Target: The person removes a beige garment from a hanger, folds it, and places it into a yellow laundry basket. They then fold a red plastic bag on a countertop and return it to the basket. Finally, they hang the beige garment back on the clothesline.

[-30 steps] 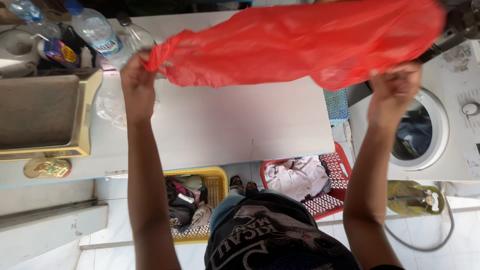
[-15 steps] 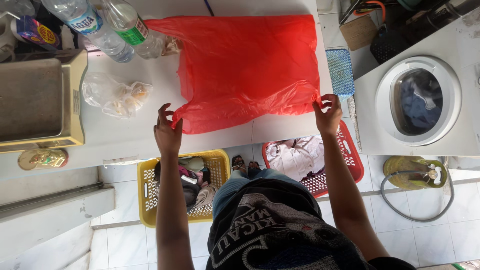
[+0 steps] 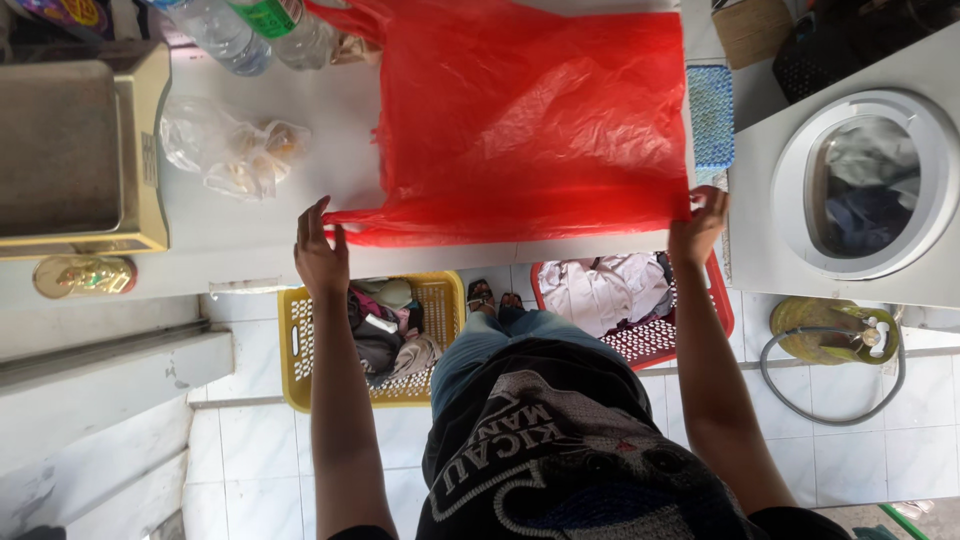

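Note:
A large red plastic bag (image 3: pixel 530 120) lies spread flat on the white table (image 3: pixel 250 225). My left hand (image 3: pixel 320 255) pinches its near left corner at the table's front edge. My right hand (image 3: pixel 700 225) grips the near right corner. Both arms reach forward from my dark printed shirt, and the bag's near edge is stretched straight between the two hands.
A clear crumpled bag (image 3: pixel 230 155) and plastic bottles (image 3: pixel 255 30) lie left of the red bag, beside a gold-framed scale (image 3: pixel 75 150). Under the table stand a yellow basket (image 3: pixel 300 345) and a red basket (image 3: pixel 715 315) of clothes. A washing machine (image 3: pixel 865 185) and a gas cylinder (image 3: pixel 830 330) are at right.
The red bag came down from the air and now lies flat on the table. Both hands drew back to the table's front edge, holding the bag's near corners.

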